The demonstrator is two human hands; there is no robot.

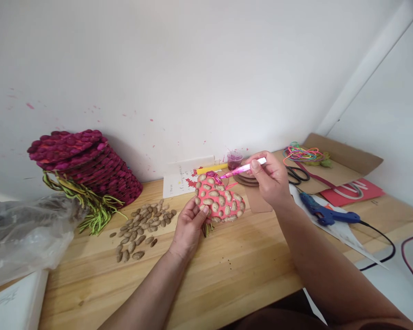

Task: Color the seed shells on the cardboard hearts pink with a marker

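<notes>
My left hand [190, 224] grips the lower left edge of a coral-pink piece [217, 201] covered with peanuts, tilted up above the table. Magenta paint coats a few peanuts at its upper left; the others are tan. Between the fingers of my right hand [269, 176] is a white paintbrush [253, 166], its pink-stained tip on or very near the painted peanuts. Dark green strands hang below the piece. Behind the brush, a clear cup [234, 160] of magenta liquid stands by the wall.
Loose peanuts [139, 229] lie left on the wooden table [227, 279]. Beyond them leans a stack of magenta pieces [89, 165], beside a plastic bag [27, 233]. At right are black scissors [298, 175], a blue glue gun [326, 214] with its cable, and cardboard [344, 156] under colored cords.
</notes>
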